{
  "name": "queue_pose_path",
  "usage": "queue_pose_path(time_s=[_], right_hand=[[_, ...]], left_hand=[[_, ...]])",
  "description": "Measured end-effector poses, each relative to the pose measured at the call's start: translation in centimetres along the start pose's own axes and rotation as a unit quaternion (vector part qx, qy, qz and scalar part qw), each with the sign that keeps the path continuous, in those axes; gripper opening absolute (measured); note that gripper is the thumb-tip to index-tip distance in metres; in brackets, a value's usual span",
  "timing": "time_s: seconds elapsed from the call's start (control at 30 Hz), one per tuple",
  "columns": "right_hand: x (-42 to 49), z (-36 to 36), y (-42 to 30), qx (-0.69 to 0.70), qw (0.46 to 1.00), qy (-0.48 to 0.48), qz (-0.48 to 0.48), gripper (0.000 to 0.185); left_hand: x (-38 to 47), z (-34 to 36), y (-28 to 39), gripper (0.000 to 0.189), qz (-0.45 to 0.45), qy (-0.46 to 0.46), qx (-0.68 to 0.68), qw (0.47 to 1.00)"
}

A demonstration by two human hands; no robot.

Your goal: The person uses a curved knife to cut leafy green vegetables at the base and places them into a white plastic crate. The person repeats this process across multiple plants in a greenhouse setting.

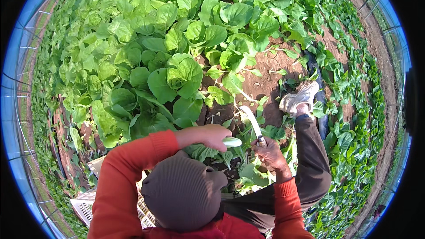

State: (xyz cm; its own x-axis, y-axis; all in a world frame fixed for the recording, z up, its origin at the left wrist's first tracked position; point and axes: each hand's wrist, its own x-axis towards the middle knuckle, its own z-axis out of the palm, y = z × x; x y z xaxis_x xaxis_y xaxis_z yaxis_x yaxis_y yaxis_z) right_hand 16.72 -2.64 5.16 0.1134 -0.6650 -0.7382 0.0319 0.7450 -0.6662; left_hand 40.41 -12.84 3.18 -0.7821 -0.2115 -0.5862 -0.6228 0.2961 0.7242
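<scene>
My left hand (216,136) is closed around a leafy green vegetable, with its pale cut-looking stem base (233,142) pointing right and the leaves largely hidden below the hand. In my right hand (271,155) is the handle of a curved sickle (253,121), its pale blade rising forward and bending left at the tip. The blade is a short way from the held stem, not touching it. Loose leaves (252,174) lie on the ground under and between both hands. Ahead to the left stands a broad-leaved green head (177,78), rooted in the bed.
Dense leafy greens (132,23) fill the bed ahead and left. Bare brown soil (262,69) with scattered leaves lies ahead right. My shoe (300,98) rests beside a black strip (320,99). Pale plastic crates (83,207) sit behind my left arm. Clear film walls (16,89) enclose the field.
</scene>
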Motion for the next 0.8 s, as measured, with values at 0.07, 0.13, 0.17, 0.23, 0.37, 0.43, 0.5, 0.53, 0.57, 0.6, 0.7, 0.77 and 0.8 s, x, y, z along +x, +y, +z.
queue_pose_path(time_s=[0.07, 0.13, 0.17, 0.23, 0.37, 0.43, 0.5, 0.53, 0.57, 0.6, 0.7, 0.77, 0.8], right_hand=[[1.6, -2.8, 1.8, -0.258, 0.956, 0.134, -0.031, 0.023], [3.1, -3.0, 2.4, -0.43, 0.872, 0.218, -0.087, 0.033], [4.9, -3.1, 4.1, -0.413, 0.871, 0.245, -0.104, 0.031], [6.8, -1.0, 3.2, -0.381, 0.878, 0.26, -0.124, 0.032], [7.2, 3.5, 0.3, -0.208, 0.933, 0.177, -0.234, 0.024], [8.4, 5.3, 1.4, -0.232, 0.927, 0.13, -0.263, 0.021], [9.9, 7.6, 2.1, -0.236, 0.931, 0.105, -0.258, 0.02], [11.1, 8.2, 2.6, -0.278, 0.925, 0.105, -0.235, 0.022], [12.4, 8.7, 3.0, -0.32, 0.918, 0.105, -0.211, 0.024], [13.6, 9.4, 3.6, -0.333, 0.914, 0.108, -0.206, 0.026], [16.5, 10.8, 4.4, -0.365, 0.903, 0.12, -0.191, 0.03], [17.6, 11.5, 4.3, -0.371, 0.903, 0.121, -0.179, 0.032], [17.9, 11.7, 4.3, -0.383, 0.898, 0.123, -0.18, 0.032]], left_hand=[[-0.4, -0.3, -0.2, 0.042, -0.038, -0.01, 0.052, 0.998], [0.8, 0.2, -1.0, 0.038, -0.044, 0.05, 0.116, 0.991], [1.5, 0.5, -1.2, 0.035, -0.044, 0.081, 0.149, 0.984], [3.0, 0.8, -1.5, 0.034, -0.045, 0.096, 0.291, 0.951], [4.1, -0.8, -3.8, 0.045, -0.184, 0.069, 0.52, 0.831], [3.8, -1.2, -6.9, 0.048, -0.275, 0.057, 0.509, 0.814], [3.9, -0.2, -11.1, 0.044, -0.298, 0.113, 0.553, 0.77], [3.3, -0.7, -10.9, 0.041, -0.292, 0.112, 0.544, 0.779], [2.7, -1.1, -10.7, 0.039, -0.286, 0.111, 0.535, 0.788], [1.8, -1.5, -10.6, 0.036, -0.286, 0.11, 0.524, 0.794], [0.8, -1.7, -11.9, 0.029, -0.256, 0.099, 0.538, 0.797], [0.0, -1.7, -12.8, 0.027, -0.231, 0.141, 0.553, 0.788], [-0.3, -2.2, -12.2, 0.027, -0.227, 0.131, 0.55, 0.793]])
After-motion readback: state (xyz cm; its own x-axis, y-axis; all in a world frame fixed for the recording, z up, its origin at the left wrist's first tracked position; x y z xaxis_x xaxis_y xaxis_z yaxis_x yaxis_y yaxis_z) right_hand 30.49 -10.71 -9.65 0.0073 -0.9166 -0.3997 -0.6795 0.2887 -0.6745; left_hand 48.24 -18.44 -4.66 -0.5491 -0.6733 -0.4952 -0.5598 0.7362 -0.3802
